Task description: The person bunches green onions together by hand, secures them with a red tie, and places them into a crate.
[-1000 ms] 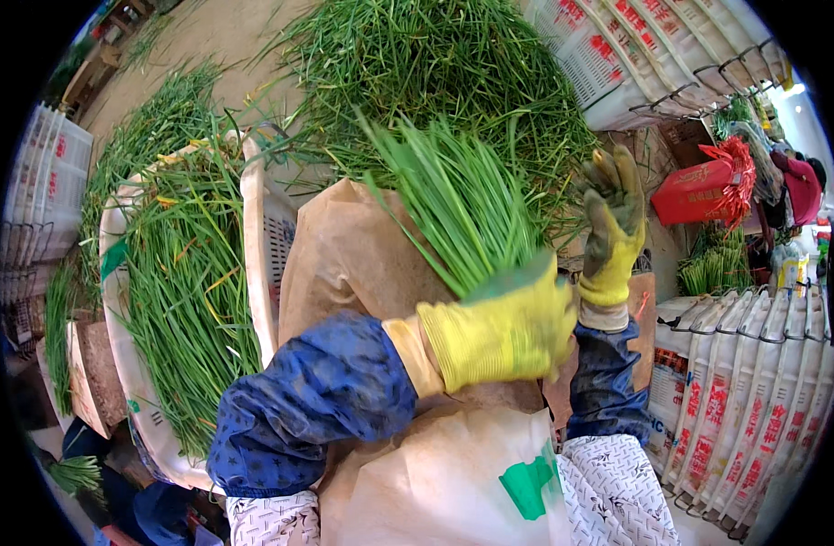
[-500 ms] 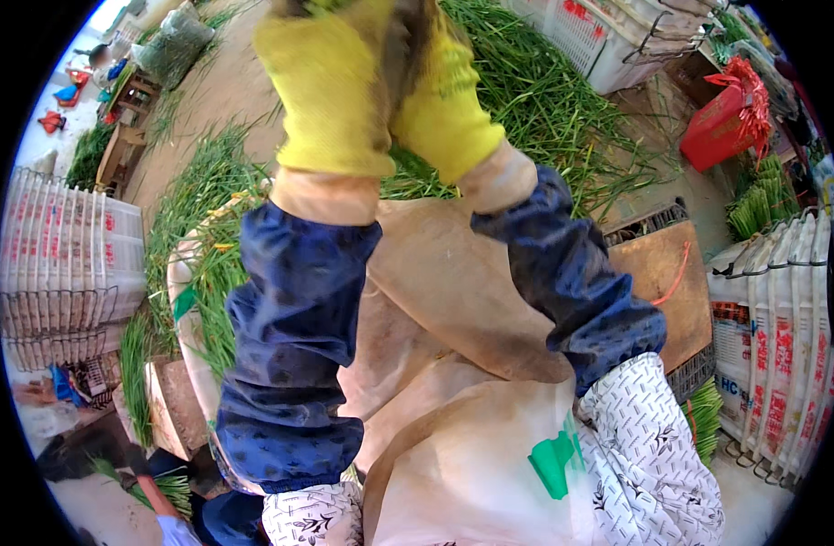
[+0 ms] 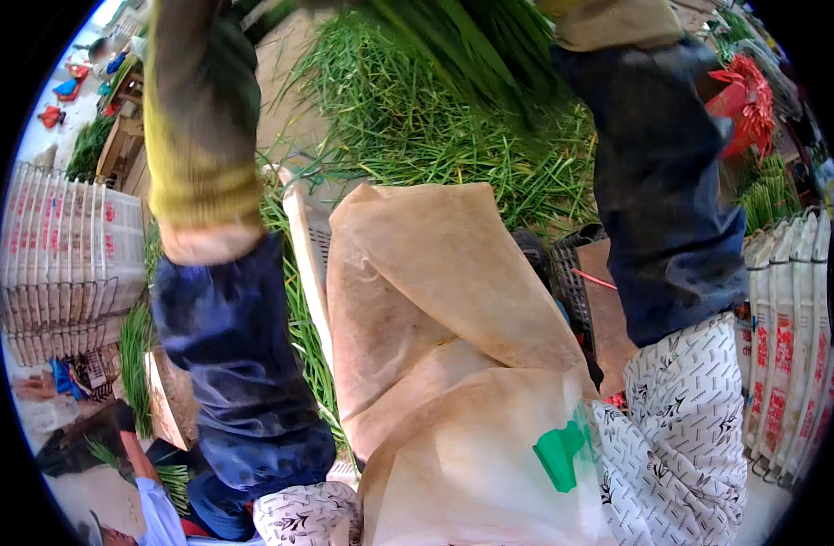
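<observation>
My left hand [image 3: 203, 109], in a yellow glove with a dark, dirty coating, reaches up at the upper left. Its fingers are smeared by motion and run to the top edge. Of my right hand, only the wrist [image 3: 617, 23] shows at the upper right; its fingers lie beyond the picture. Between the two hands hangs a blurred bunch of long green leaves [image 3: 472, 55], chive-like in look. Which hand bears it, I cannot tell. Below lies a heap of loose green leaves [image 3: 435, 136] on the ground. A stained, pale apron [image 3: 453, 300] covers my lap.
Stacked white plastic crates [image 3: 67, 246] stand at the left, with more white crates [image 3: 785, 337] at the right. A red container [image 3: 731, 114] with red ties is at the upper right. Another person's arm [image 3: 140, 464] shows at the lower left, near green stalks [image 3: 174, 482].
My hands, close together before, have moved apart, the left one leftward and the right one up and right. The bunch of green leaves has come into view between them, and the apron shows more fully.
</observation>
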Demonstrator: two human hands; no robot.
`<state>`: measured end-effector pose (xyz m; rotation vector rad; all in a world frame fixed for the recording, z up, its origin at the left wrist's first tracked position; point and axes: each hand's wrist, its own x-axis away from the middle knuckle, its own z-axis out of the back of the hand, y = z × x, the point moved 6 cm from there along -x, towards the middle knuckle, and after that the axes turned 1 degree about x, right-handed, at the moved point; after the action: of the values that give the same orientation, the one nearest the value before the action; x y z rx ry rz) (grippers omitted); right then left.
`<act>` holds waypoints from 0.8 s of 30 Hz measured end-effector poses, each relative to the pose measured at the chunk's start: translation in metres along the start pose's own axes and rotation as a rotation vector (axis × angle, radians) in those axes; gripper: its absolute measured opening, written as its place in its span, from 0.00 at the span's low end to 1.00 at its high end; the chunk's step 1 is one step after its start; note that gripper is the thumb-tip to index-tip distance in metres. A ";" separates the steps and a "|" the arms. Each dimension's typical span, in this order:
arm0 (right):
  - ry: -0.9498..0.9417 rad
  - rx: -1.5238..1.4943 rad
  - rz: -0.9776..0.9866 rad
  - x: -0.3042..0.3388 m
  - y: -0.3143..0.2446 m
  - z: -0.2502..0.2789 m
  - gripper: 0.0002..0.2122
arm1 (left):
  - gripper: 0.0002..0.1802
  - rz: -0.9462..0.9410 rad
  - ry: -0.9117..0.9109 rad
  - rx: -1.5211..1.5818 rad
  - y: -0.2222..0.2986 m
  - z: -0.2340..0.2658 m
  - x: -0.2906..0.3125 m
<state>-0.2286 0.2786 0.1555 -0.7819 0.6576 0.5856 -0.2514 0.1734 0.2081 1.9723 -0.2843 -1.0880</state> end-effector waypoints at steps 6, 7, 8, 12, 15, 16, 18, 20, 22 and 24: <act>-0.484 0.004 -0.140 0.045 -0.023 -0.065 0.28 | 0.39 0.117 0.309 0.092 -0.060 0.002 0.121; -0.550 -0.001 -0.155 0.051 -0.028 -0.073 0.28 | 0.43 0.165 0.272 0.095 -0.065 -0.006 0.132; -0.602 -0.011 -0.158 0.054 -0.035 -0.079 0.27 | 0.49 0.172 0.211 0.045 -0.065 -0.005 0.142; -0.787 -0.038 -0.190 0.074 -0.051 -0.093 0.26 | 0.49 0.241 0.374 -0.014 -0.069 -0.005 0.175; -0.861 -0.061 -0.225 0.086 -0.052 -0.089 0.25 | 0.37 0.167 0.486 0.092 -0.069 -0.001 0.185; -0.865 -0.065 -0.243 0.087 -0.049 -0.085 0.25 | 0.31 0.147 0.591 0.061 -0.065 -0.001 0.192; -0.840 -0.054 -0.297 0.085 -0.042 -0.072 0.25 | 0.26 0.067 0.591 0.071 -0.059 0.016 0.201; -0.725 -0.052 -0.336 0.080 -0.032 -0.062 0.25 | 0.24 0.029 0.622 -0.064 -0.034 0.060 0.230; -0.544 0.015 -0.441 0.098 -0.004 -0.012 0.25 | 0.23 0.009 0.595 -0.116 -0.035 0.085 0.250; -0.320 0.031 -0.210 0.134 0.002 0.041 0.15 | 0.21 0.040 0.605 0.041 -0.027 0.091 0.272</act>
<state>-0.1297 0.3427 0.0802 -0.6985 0.2858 0.4929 -0.1654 -0.0098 0.0035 2.2143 -0.0168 -0.4230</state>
